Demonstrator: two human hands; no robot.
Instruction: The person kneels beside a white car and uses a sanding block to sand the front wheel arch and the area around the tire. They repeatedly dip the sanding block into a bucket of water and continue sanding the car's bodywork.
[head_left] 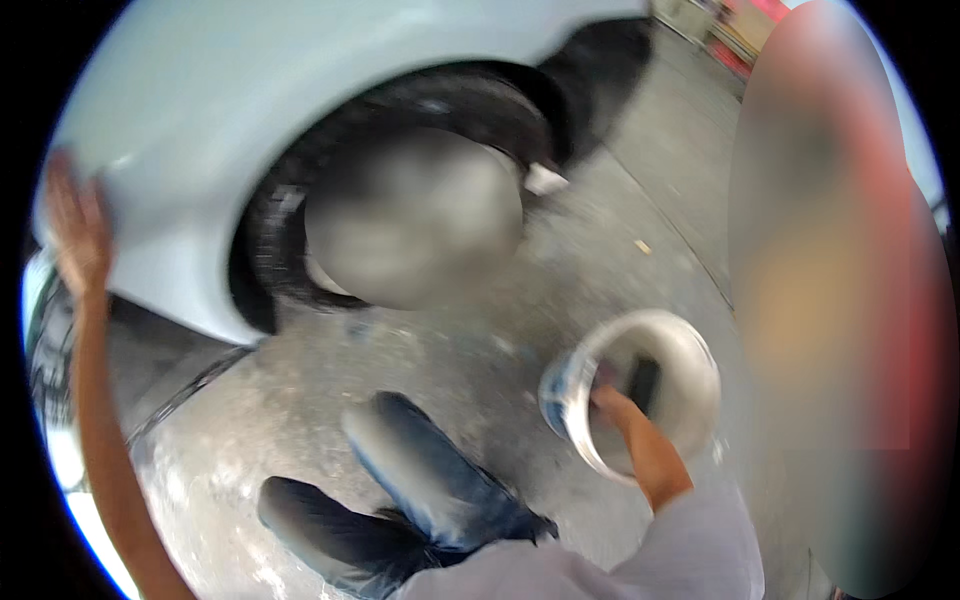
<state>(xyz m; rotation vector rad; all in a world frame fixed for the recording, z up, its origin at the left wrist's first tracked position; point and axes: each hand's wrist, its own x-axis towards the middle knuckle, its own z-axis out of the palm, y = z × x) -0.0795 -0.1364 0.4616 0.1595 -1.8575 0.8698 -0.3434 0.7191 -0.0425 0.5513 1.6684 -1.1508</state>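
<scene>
Bracing at between nine and ten o'clock, my left hand rests on the pale car body, fingers up and slightly spread, palm toward the panel; it grips nothing. The bare forearm rises to it from between seven and eight o'clock. The car body fills the view from nine to twelve o'clock.

At eleven o'clock I record a black tyre within the wheel arch; the grey disc at its centre is too blurred to detail. My jeans, blue and bent at the knees, show between six and seven o'clock above the concrete floor. A small white object, kind undetermined, sits at one o'clock, beside the tyre's right edge.

At four o'clock I find a white bucket with blue on its outer left side, its mouth facing me. My right hand is inside, toward the bucket's nine o'clock side; motion blur prevents me from telling whether the fingers are closed or hold anything. A dark block shows just beside it, within the bucket.

A small yellowish scrap lies on the floor between two and three o'clock.
</scene>
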